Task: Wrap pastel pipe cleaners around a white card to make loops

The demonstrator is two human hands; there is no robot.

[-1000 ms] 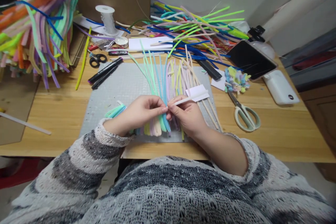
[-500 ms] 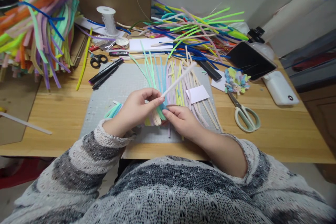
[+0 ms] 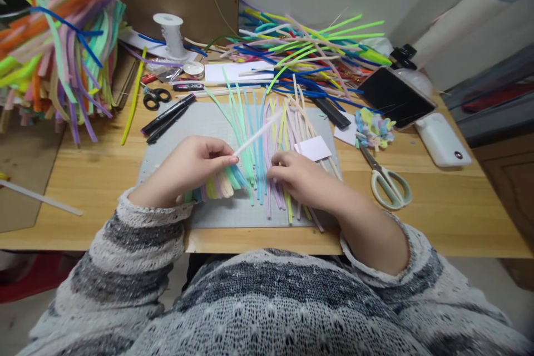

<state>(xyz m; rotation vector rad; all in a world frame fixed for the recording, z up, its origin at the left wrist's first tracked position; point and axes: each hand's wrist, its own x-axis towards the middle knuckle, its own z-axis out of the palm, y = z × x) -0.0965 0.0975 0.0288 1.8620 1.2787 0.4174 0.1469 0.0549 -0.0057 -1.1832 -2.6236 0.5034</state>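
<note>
My left hand is closed, pinching a white pipe cleaner whose free end slants up to the right. Below the fingers, a row of folded pastel pipe cleaners in yellow, cream, green and blue hangs together, partly hidden by the hand. My right hand is over the lilac pipe cleaners, its thumb and fingers curled together; whether one is between the fingertips I cannot tell. Mint green pipe cleaners and blue pipe cleaners lie between the hands on the grey cutting mat.
White-handled scissors, a pastel fuzzy bunch and a phone lie to the right. Markers and small black scissors are left of the mat. Loose pipe cleaners and a spool stand behind; a big bundle fills the left.
My left hand has moved left with the white pipe cleaner and the folded row. My right hand has come away from it to the lilac pipe cleaners.
</note>
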